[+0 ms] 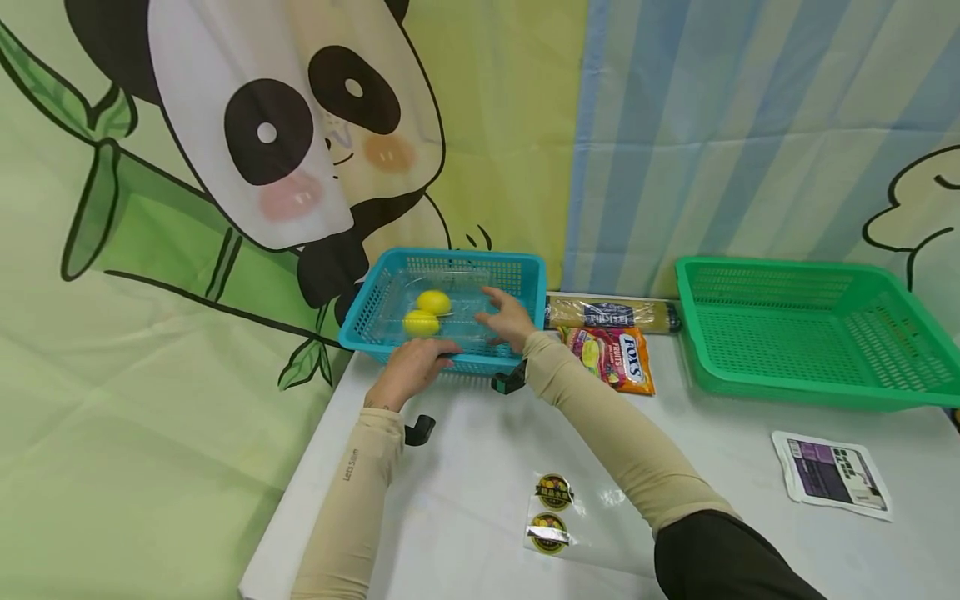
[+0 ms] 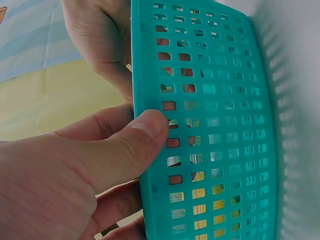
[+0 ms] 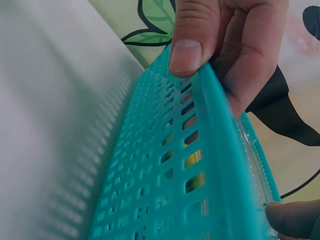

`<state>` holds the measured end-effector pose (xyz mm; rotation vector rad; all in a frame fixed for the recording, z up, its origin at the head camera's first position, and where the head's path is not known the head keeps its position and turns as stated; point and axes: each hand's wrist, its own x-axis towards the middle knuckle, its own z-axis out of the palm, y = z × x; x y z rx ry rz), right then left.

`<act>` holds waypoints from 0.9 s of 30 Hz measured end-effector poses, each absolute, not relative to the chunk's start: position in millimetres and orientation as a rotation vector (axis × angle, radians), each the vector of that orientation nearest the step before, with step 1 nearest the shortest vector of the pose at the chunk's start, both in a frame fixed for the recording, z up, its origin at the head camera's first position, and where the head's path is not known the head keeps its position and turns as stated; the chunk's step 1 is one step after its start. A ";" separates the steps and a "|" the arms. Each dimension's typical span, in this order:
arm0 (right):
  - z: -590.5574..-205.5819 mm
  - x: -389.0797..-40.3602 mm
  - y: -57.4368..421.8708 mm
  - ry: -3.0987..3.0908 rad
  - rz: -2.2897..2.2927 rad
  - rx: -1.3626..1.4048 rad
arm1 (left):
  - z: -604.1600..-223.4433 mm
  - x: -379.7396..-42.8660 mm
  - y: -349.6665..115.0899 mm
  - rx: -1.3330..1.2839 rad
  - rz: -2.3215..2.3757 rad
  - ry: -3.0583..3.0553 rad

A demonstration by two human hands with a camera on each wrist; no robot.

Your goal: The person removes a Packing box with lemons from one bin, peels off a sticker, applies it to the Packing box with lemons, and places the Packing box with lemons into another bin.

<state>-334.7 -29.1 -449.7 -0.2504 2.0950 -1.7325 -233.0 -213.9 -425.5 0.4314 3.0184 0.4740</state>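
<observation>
A blue perforated basket [image 1: 351, 333] stands at the back of the white table. Inside it lies a clear plastic container [image 1: 468, 304] with two lemons [image 1: 422, 323] in it. My left hand [image 1: 412, 367] grips the basket's near rim, thumb outside the wall and fingers over the inner side. My right hand [image 1: 510, 321] reaches over the basket's right part, fingers spread beside the container's right end. In the right wrist view, a fingertip [image 3: 280, 215] of it is right at the container's clear edge.
Right of the basket lie a pack of spaghetti [image 1: 611, 314] and an orange Fox's candy bag [image 1: 615, 358]. A green basket [image 1: 795, 387] stands farther right, with a white-and-purple packet [image 1: 832, 475] in front. A clear sheet with round fruit stickers [image 1: 553, 492] lies nearer. A panda-printed curtain [image 1: 487, 125] hangs behind.
</observation>
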 end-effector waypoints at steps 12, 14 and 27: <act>-448.7 -335.9 -33.9 2.043 -1.885 -0.135 | -424.2 -230.3 -213.6 0.427 0.514 3.004; -448.3 -336.0 -34.2 2.032 -1.893 -0.131 | -424.4 -230.3 -213.8 0.437 0.513 3.010; -449.9 -338.4 -33.6 1.991 -1.831 -0.186 | -424.6 -230.1 -213.6 0.450 0.519 3.011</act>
